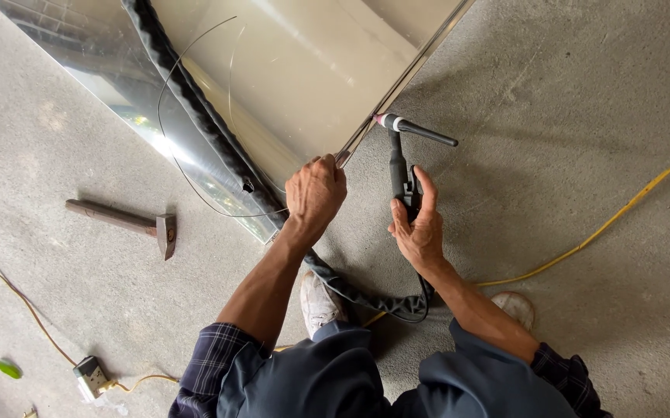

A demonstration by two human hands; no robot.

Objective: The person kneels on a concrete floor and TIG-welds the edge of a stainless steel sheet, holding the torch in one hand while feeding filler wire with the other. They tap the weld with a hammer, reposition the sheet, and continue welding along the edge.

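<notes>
I crouch over a shiny sheet-metal piece [312,70] lying on the concrete floor. My left hand [316,192] grips the near corner of the metal sheet, where a thin filler rod [195,182] curves away across the metal. My right hand [419,224] holds the black handle of a welding torch [401,159]. The torch head, with a pink nozzle and a long black back cap, points at the folded edge of the sheet just right of my left hand. A black sleeved hose [195,108] runs from the torch, loops by my feet and crosses the metal.
A hammer [130,223] with a wooden handle lies on the floor to the left. A yellow cable [606,224] runs off to the right. An orange cord leads to a plug block [91,377] at lower left. My shoes [319,303] rest below my hands.
</notes>
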